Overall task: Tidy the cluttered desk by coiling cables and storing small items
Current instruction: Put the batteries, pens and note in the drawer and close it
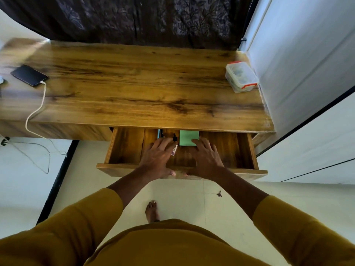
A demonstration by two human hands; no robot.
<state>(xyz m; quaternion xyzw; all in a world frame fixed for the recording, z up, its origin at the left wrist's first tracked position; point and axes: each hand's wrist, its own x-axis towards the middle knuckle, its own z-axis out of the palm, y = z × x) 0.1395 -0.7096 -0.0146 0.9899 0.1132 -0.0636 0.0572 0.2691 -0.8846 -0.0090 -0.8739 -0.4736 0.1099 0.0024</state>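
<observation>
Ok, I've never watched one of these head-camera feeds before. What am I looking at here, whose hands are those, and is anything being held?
There is one picture, taken by a wide-angle camera worn on a person's head, looking forward and down, so the edges look bent. There is no machine: the two arms in mustard sleeves are the wearer's own.

Both hands reach into the open drawer under the wooden desk. The left hand lies over small items, with what looks like a labelled pen or marker showing at its fingers; I cannot tell whether it grips it. The right hand lies spread, its fingertips at a green notepad.

On the desk lie a phone with a white cable plugged in, running off the edge, and a lidded clear plastic box.
</observation>
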